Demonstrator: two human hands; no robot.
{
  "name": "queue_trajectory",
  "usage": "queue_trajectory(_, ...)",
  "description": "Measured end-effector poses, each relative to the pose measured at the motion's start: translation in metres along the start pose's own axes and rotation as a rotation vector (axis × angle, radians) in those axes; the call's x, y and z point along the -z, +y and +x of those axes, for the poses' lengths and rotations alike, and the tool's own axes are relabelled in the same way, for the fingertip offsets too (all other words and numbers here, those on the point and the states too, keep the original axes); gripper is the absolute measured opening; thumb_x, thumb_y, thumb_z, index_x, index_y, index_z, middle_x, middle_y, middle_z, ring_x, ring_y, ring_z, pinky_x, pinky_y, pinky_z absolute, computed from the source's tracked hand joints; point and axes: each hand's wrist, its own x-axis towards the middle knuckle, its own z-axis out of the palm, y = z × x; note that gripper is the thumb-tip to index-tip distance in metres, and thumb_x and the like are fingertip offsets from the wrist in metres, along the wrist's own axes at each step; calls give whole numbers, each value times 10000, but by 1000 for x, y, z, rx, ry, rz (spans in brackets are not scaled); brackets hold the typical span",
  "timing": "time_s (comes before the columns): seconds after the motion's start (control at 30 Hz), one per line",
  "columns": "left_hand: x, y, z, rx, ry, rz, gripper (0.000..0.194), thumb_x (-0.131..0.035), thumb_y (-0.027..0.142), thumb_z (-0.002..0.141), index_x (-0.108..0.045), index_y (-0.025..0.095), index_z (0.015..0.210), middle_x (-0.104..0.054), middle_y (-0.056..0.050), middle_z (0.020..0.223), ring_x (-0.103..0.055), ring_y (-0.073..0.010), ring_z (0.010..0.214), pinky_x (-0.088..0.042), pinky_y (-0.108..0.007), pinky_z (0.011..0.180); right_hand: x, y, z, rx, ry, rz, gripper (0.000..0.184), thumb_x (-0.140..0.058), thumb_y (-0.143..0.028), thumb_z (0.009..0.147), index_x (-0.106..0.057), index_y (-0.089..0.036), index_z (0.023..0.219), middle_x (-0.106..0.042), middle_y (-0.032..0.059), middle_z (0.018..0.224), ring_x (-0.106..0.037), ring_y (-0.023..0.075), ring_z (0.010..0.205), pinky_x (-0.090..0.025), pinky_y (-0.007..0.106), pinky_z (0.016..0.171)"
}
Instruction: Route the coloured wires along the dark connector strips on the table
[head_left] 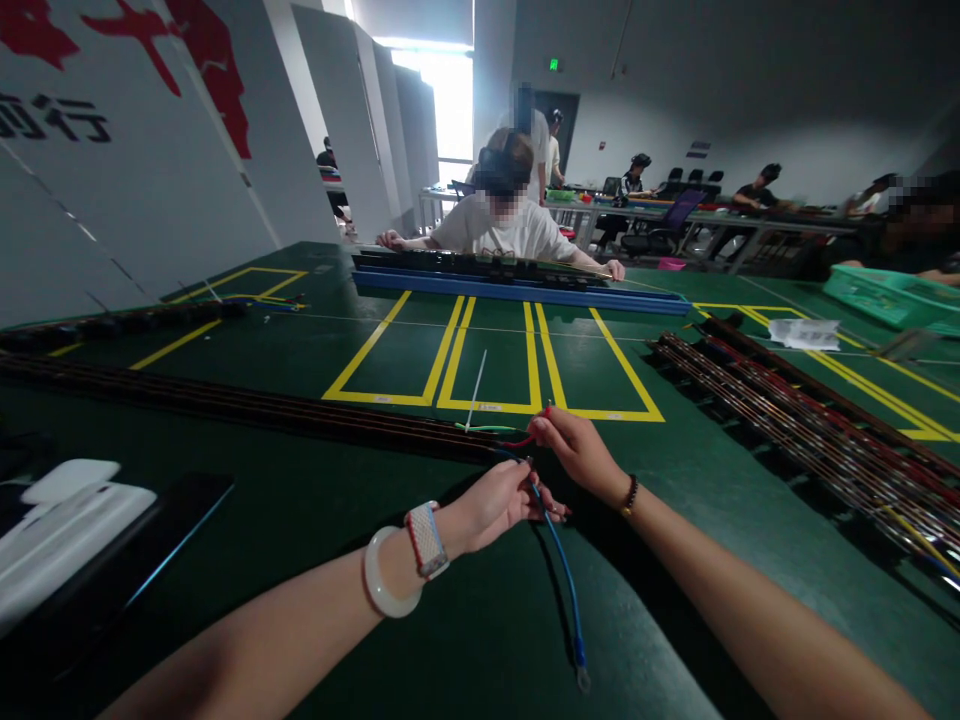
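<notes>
My left hand is closed on a blue wire, its thumb and fingers pinching it near the bar's end. The wire's free end droops toward me and carries a ring terminal. Slightly farther away, my right hand pinches a red wire between thumb and fingers. Both wires come from the right end of a long dark bar lying across the table. A green wire lies at that same end, and a white cable tie sticks up beside it.
Yellow tape outlines mark the green table. Bundled long bars with wires lie at right, near a green basket. At left are a white device and another dark bar. Opposite, a person handles a blue-based assembly.
</notes>
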Motion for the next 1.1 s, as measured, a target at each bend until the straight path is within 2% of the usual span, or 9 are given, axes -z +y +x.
queue_trajectory(0.1, -1, 1, 0, 13, 5, 31, 141, -335, 266, 908, -363, 135, 865, -546, -53, 703, -634, -200, 738, -476, -421, 803, -3, -12, 17, -24, 10, -35, 374, -349, -419, 963, -519, -142, 779, -518, 13, 686, -462, 100, 616, -320, 207, 580)
queue_trajectory(0.27, 0, 3, -2, 8, 5, 115, 138, -312, 202, 892, -408, 116, 842, -523, -41, 681, -589, -149, 620, -494, -346, 677, -23, -27, 47, 45, -41, -252, 341, -373, -374, 964, -512, -144, 754, -531, 21, 696, -444, 104, 618, -259, 226, 559)
queue_trajectory(0.37, 2, 3, -2, -1, 21, 122, 113, -334, 145, 853, -440, 107, 843, -510, -27, 665, -560, -123, 562, -475, -290, 610, -35, -34, 59, 162, -87, -418, 328, -383, -344, 967, -566, -142, 785, -562, 52, 731, -470, 125, 664, -267, 253, 601)
queue_trajectory(0.47, 4, 3, -3, 14, 2, 117, 116, -351, 192, 862, -429, 112, 830, -526, -40, 673, -582, -145, 599, -469, -291, 621, -34, -35, 61, 194, -130, -394, 334, -397, -357, 965, -618, -140, 842, -585, 66, 765, -502, 138, 714, -296, 258, 637)
queue_trajectory(0.63, 4, 6, -6, 31, -38, 95, 178, -360, 292, 901, -379, 130, 830, -543, -56, 705, -604, -168, 682, -467, -320, 691, -3, -15, 44, 136, -144, 6, 446, -291, -422, 986, -654, -164, 1017, -582, 44, 823, -523, 118, 763, -361, 223, 687)
queue_trajectory(0.77, 3, 8, -6, 67, -54, 76, 233, -321, 333, 919, -375, 123, 833, -541, -61, 716, -621, -187, 726, -462, -328, 731, 13, 18, 22, -49, -53, 63, 403, -375, -440, 955, -653, -167, 1058, -599, 55, 919, -539, 133, 826, -394, 243, 755)
queue_trajectory(0.87, 3, 9, -6, 89, -52, 74, 258, -297, 337, 926, -385, 111, 839, -552, -74, 740, -631, -199, 766, -465, -337, 764, 11, 38, 10, -121, -156, 77, 368, -498, -449, 894, -661, -155, 1042, -609, 76, 998, -552, 160, 890, -410, 270, 793)
queue_trajectory(0.97, 1, 11, -9, 99, -18, 78, 261, -288, 333, 930, -403, 99, 907, -587, -121, 838, -638, -224, 863, -467, -363, 825, 7, 45, 7, -95, -286, 61, 324, -558, -418, 861, -672, -162, 1023, -629, 66, 974, -557, 158, 874, -409, 276, 792)
queue_trajectory(1.1, -5, 15, -16, 82, 80, 184, 247, -299, 318, 929, -396, 103, 1002, -604, -162, 955, -640, -213, 884, -467, -385, 863, 8, 43, 10, 12, -329, 58, 270, -550, -372, 872, -683, -153, 958, -648, 46, 930, -564, 136, 839, -398, 257, 789)
